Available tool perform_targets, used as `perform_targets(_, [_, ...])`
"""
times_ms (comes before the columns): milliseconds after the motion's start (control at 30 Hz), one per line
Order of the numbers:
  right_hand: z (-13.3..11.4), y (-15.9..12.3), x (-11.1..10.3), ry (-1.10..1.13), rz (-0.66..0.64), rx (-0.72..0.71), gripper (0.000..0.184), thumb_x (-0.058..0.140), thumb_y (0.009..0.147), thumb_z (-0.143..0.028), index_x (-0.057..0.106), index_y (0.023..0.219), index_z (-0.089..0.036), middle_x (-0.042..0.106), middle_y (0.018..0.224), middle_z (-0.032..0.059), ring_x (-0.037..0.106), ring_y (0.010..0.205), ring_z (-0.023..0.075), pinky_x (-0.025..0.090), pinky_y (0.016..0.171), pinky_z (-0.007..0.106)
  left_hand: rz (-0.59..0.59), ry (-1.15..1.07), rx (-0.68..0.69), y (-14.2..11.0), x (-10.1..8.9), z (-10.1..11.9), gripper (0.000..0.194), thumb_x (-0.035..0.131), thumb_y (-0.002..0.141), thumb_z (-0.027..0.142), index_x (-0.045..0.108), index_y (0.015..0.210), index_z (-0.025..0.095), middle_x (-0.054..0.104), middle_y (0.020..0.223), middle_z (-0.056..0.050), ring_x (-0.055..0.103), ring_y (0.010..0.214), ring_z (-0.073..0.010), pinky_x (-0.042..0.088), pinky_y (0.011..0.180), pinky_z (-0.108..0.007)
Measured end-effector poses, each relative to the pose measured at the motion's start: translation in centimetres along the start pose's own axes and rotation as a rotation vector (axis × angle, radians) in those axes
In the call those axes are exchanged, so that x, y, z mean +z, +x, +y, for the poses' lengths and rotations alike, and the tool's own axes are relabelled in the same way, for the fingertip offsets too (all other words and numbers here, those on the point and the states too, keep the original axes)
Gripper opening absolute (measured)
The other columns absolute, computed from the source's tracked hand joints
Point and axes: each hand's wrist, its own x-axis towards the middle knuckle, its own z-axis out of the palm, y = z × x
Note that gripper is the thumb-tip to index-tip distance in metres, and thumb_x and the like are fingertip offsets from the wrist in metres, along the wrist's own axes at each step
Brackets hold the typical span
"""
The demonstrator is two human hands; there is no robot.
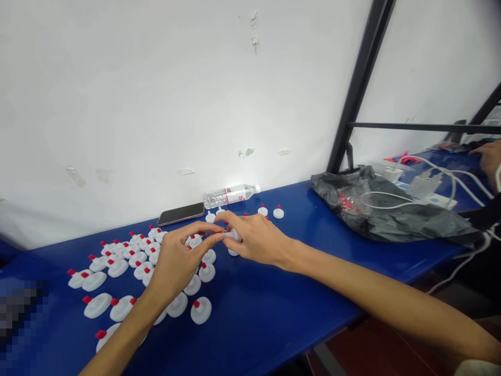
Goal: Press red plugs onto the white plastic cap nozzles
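Note:
My right hand [254, 236] grips a white nozzle cap [235, 235] on its side, spout pointing left. At the spout's end, my left hand [188, 248] pinches with thumb and forefinger. A trace of red shows between these fingertips; the small red tip there is mostly hidden. Under and around my left hand lie many white nozzle caps [136, 258] with red tips, standing on the blue table [250, 324]. Beyond my right hand stand a few more, among them a red-tipped white cap [278, 212]. Two white caps [211, 216] behind my fingers have bare spouts.
Against the wall lie a phone [181, 214] and a clear water bottle [231, 196] on its side. At right, a black plastic bag [376, 214] carries a clear packet of red tips [348, 201]. White cables [407, 203] and chargers lie beyond a black metal frame [358, 89]. Another person's hand [491, 159] shows far right.

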Motion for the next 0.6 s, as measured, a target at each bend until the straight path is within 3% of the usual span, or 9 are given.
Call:
perform_targets(333, [-0.2, 0.01, -0.17, 0.016, -0.017, 0.002, 0.036, 0.06, 0.096, -0.023, 0.054, 0.131, -0.021, 0.078, 0.093, 0.0021, 0.068, 0.069, 0.0163, 0.031, 0.055, 0.024, 0.0, -0.023, 0.021, 0.05, 0.3, -0.39, 0.016, 0.077, 0.085, 0.043, 0.082, 0.085, 0.028, 0.081, 0.09, 0.0, 0.068, 0.078, -0.0181, 0.056, 0.08, -0.03])
perform_targets(600, [0.08, -0.07, 0.33, 0.087, 0.05, -0.031, 0.03, 0.061, 0.097, -0.024, 0.056, 0.127, -0.022, 0.077, 0.091, 0.0007, 0.07, 0.075, 0.0175, 0.036, 0.059, 0.025, -0.027, -0.089, -0.026, 0.27, 0.5, -0.72, 0.018, 0.079, 0.083, 0.042, 0.08, 0.087, 0.024, 0.079, 0.092, -0.002, 0.067, 0.078, -0.0178, 0.055, 0.072, -0.028])
